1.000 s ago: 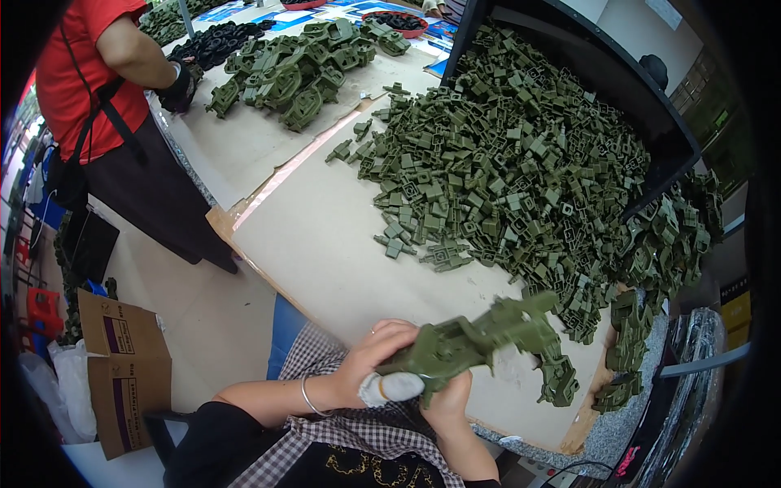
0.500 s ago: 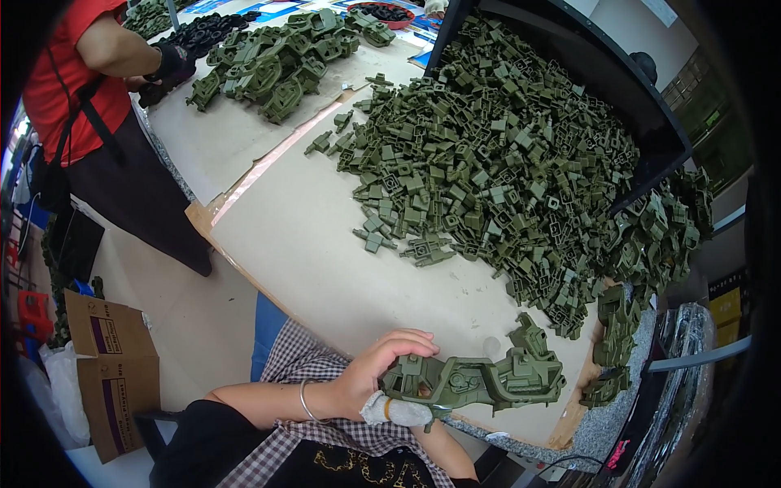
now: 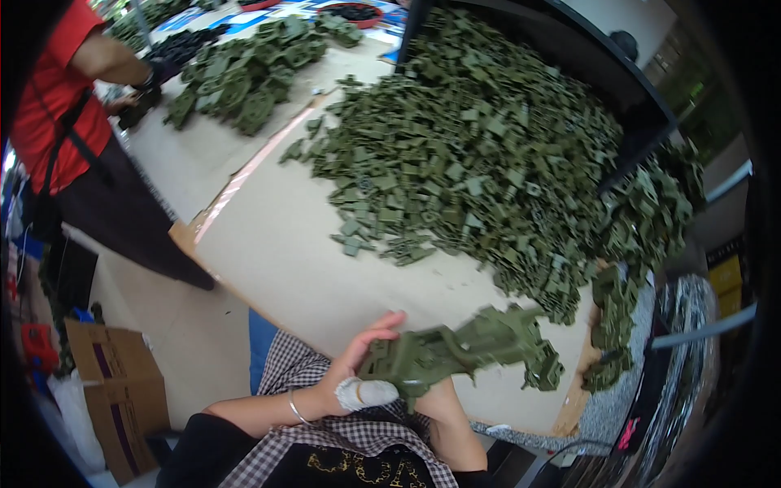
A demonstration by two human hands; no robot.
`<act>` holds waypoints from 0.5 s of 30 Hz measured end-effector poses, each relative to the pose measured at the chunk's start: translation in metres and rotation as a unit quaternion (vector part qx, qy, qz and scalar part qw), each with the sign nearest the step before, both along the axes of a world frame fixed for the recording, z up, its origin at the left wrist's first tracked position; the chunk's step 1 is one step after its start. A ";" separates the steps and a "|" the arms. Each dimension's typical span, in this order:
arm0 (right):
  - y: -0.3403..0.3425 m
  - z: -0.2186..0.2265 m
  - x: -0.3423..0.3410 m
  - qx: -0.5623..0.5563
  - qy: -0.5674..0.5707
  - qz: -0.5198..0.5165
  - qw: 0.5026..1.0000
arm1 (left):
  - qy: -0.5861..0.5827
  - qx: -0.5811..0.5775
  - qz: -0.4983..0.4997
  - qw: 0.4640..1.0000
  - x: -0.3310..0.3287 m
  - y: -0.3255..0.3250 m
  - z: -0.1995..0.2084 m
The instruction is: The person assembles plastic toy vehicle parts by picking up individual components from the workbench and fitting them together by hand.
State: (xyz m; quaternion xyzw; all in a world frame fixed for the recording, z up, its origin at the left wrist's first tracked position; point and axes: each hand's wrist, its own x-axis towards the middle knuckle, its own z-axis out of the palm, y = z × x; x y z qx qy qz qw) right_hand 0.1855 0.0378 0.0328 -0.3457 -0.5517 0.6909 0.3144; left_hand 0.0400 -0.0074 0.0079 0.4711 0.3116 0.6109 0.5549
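Grasping a green frame (image 3: 443,350) by one end, your left hand (image 3: 351,370) is holding it on the near side of the heap of green parts (image 3: 480,171). Your right hand (image 3: 434,397) is showing on that same side, its fingers hidden, leaving its grip unclear.

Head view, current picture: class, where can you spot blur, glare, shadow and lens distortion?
In the head view, the held green part and heaped green parts look blurred; the plastic wrap at right shows streaky glare; the black bin is dark inside; also in the head view, its edge looks curved, and black corners frame the fisheye image.
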 end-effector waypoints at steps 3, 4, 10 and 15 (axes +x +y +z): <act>0.016 0.005 0.020 0.223 -0.277 0.134 0.925 | -0.039 -0.060 -0.051 0.996 -0.015 -0.002 -0.005; 0.016 0.010 0.023 0.219 -0.285 0.117 0.926 | -0.087 -0.095 -0.079 0.988 -0.021 -0.001 -0.007; 0.001 0.034 0.055 0.164 -0.213 0.200 0.942 | -0.225 -0.186 -0.156 0.944 -0.034 0.008 -0.008; 0.014 0.036 0.158 0.379 -0.477 -0.281 0.741 | -0.192 -0.167 -0.080 0.964 -0.035 0.003 -0.014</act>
